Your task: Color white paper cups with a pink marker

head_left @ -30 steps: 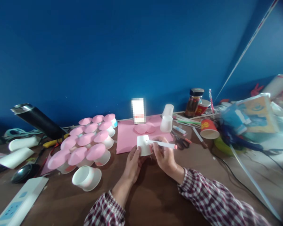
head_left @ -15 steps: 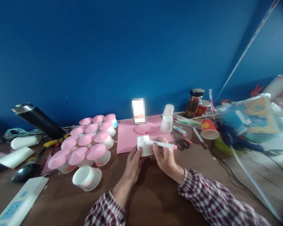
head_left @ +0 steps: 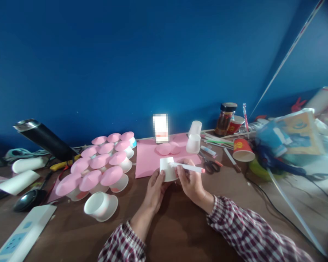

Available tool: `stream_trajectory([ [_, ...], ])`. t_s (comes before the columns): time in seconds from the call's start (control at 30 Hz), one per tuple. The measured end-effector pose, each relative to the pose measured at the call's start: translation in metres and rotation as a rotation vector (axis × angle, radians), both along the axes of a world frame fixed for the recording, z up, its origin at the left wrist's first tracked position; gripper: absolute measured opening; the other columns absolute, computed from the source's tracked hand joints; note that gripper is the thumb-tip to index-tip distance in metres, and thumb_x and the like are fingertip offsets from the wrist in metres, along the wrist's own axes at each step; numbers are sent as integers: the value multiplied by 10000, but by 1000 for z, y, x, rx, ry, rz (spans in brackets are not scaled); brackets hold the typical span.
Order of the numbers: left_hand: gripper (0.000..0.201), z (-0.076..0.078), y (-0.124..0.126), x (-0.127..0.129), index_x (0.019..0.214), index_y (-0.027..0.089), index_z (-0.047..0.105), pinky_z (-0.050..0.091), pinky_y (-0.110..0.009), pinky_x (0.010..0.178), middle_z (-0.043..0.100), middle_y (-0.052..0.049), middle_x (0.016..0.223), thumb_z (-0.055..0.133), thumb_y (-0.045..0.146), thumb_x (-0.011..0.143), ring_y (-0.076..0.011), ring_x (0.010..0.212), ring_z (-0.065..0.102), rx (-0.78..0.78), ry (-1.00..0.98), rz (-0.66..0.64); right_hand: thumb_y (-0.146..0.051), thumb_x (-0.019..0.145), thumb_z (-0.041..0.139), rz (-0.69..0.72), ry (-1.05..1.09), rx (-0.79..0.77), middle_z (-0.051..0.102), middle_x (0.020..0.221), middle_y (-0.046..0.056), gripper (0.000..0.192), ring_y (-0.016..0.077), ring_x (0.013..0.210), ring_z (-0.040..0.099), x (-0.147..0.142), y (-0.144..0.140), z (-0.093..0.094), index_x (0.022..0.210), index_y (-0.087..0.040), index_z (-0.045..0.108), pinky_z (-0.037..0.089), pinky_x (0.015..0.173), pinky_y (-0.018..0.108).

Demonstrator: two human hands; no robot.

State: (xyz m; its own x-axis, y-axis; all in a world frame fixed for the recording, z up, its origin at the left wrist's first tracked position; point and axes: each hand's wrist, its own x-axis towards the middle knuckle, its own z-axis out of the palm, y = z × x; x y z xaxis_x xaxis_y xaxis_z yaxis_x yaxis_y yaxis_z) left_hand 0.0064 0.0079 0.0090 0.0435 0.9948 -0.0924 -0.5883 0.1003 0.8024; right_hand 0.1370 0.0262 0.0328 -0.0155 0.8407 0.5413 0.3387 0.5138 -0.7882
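My left hand (head_left: pixel 155 187) grips a white paper cup (head_left: pixel 167 168) by its lower left side, above the front of the table. Between the fingers of my right hand (head_left: pixel 191 182) is a white marker pen (head_left: pixel 190 167) with a pinkish-red end, pointing left. Its tip meets or nearly meets the cup's wall; any mark there is too small to make out. Behind the cup lies a sheet of pink paper (head_left: pixel 146 160) bearing pink paper discs (head_left: pixel 163 149). Two white cups (head_left: pixel 193 143) stand at the sheet's right side.
On the left, several cups wear pink cone tops (head_left: pixel 91 180); one bare cup (head_left: pixel 100 205) stands before them. A power strip (head_left: pixel 23 233) and black flask (head_left: pixel 46 140) lie farther left. Scissors (head_left: pixel 212 166), a red cup (head_left: pixel 243 149), a jar (head_left: pixel 225 120) and bags (head_left: pixel 295 133) sit right.
Almost nothing differs. The cup has shifted very slightly in my left hand, and the marker stays against or close to its wall.
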Motion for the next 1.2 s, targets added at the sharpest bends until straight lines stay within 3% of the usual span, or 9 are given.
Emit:
stream_trajectory([
  [0.87, 295, 4, 0, 1, 997, 153, 632, 490, -315, 812, 689, -76, 1004, 644, 347, 775, -200, 903, 640, -52, -22, 46, -235, 897, 454, 2, -91, 0, 590, 703, 23, 93, 152, 604, 562, 1, -1, 0, 838, -189, 509, 451, 597, 271],
  [1.2, 300, 3, 0, 0, 1014, 152, 630, 486, -333, 832, 679, -87, 1030, 629, 347, 787, -212, 937, 633, -41, -19, 44, -242, 893, 468, 24, -21, -18, 580, 700, 12, 76, 141, 602, 554, 0, -1, -2, 847, -191, 502, 460, 575, 250],
])
